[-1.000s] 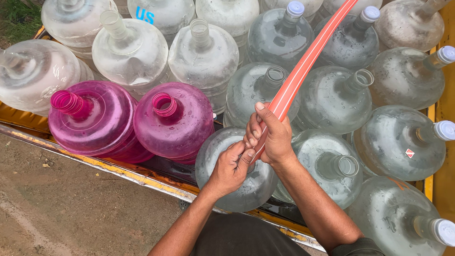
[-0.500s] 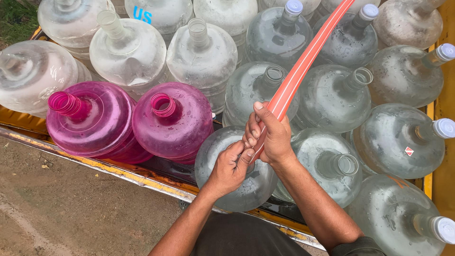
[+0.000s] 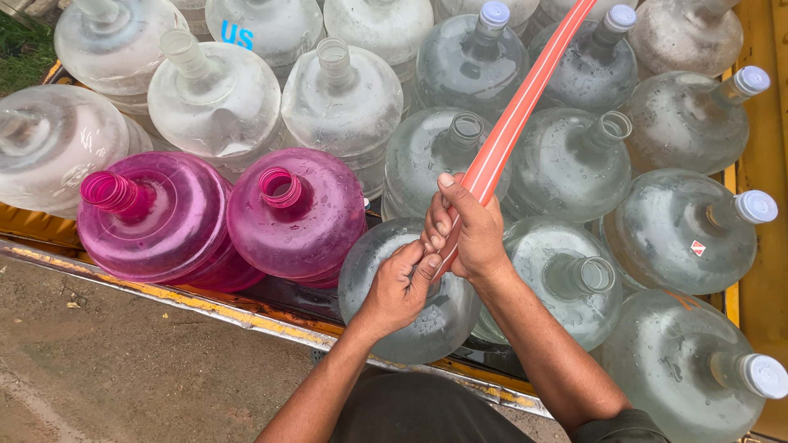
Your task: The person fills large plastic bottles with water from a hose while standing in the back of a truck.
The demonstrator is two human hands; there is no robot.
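Orange hose clamped in right hand, left hand pinching its lower end over clear jug. Best kept pinched, end centred on jug mouth, clear of pink jugs.

Two pink water jugs are laid on their sides at the left of the frame, touching each other, their open necks turned up and to the left. Clear empty jugs are packed closely along the upper left, one marked with blue letters at the top. Four jugs with pale blue caps are ranged down the right side, and two more capped ones are seen at the top centre. Open-necked clear jugs are crowded in the middle. A yellow truck bed edge is seen running below the jugs, and bare dirt ground fills the lower left. Grass shows at the far upper left.
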